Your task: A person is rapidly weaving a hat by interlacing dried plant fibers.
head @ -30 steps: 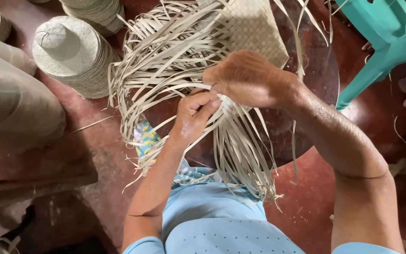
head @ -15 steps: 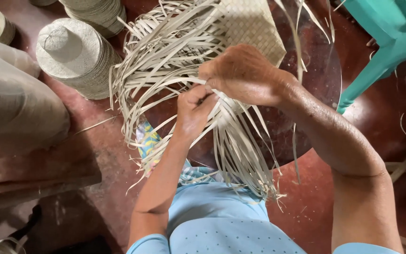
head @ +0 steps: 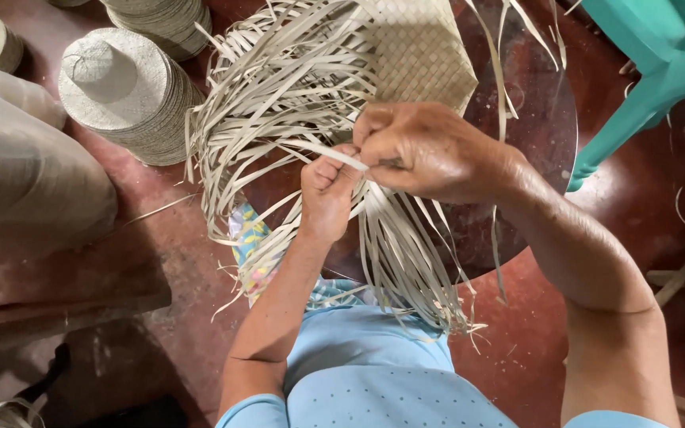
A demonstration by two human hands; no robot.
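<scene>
A half-woven mat of pale palm strips lies over a dark round table, with many loose strips fanning out to the left and hanging down toward my lap. My left hand is closed around a few of the loose strips near the middle. My right hand sits just right of it, fingers curled and pinching strips at the edge of the woven part. The two hands touch each other. The strip ends under my right palm are hidden.
A stack of woven hats stands on the red floor at the left, with another stack behind it. A clear plastic-wrapped bundle lies at far left. A teal plastic chair stands at upper right.
Both hands have shifted slightly up and closed tighter on the strips; my left hand has gone from loosely curled to a fist.
</scene>
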